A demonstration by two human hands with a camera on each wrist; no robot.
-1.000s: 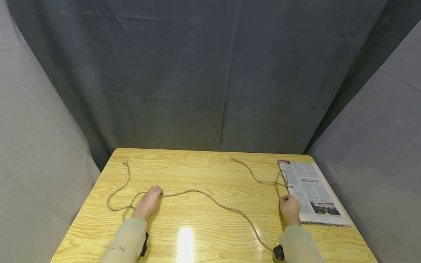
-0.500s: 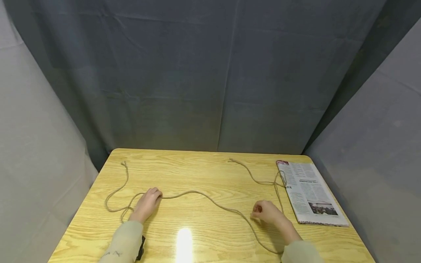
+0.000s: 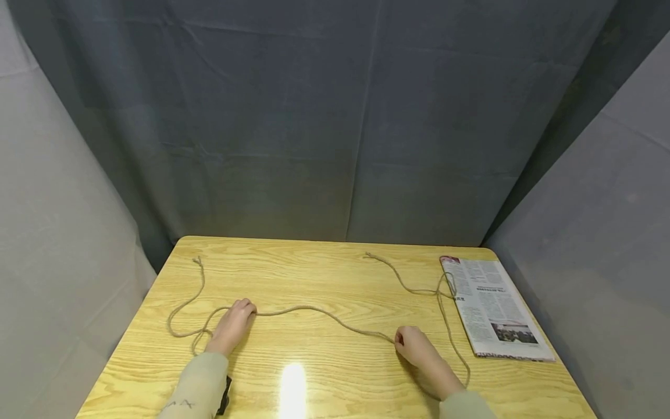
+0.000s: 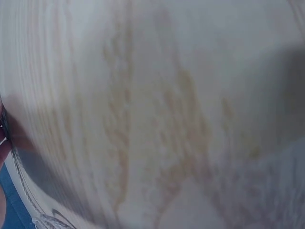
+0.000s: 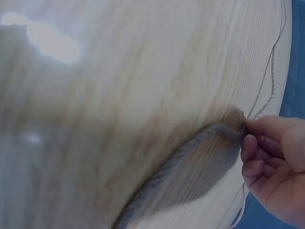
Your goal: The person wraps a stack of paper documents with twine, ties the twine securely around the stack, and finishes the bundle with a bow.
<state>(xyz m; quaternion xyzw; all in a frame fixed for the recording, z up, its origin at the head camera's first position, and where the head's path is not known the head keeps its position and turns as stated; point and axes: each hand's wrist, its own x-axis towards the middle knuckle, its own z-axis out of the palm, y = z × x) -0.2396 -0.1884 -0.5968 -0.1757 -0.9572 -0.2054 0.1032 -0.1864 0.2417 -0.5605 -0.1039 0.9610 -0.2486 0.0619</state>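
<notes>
A long thin braided rope [image 3: 335, 316] winds across the wooden table. My left hand [image 3: 231, 327] pinches it on the left side, beside a crossed loop; only fingertips [image 4: 4, 146] and a bit of rope [image 4: 21, 179] show at the edge of the left wrist view. Right of centre, my right hand [image 3: 419, 350] holds the rope low over the table. In the right wrist view, thumb and index finger of the right hand [image 5: 279, 164] pinch the rope [image 5: 167, 169], the other fingers curled in. Part of the rope is hidden under the right forearm.
A folded newspaper [image 3: 492, 308] lies at the table's right side, with a small rope loop over its left edge. Both rope ends lie toward the back of the table [image 3: 293, 262]. Grey cloth [image 3: 272, 128] hangs behind and at the sides.
My right hand has let go of the rope beside the newspaper, moved left and toward me, and taken hold of its middle stretch. My left hand has stayed in place.
</notes>
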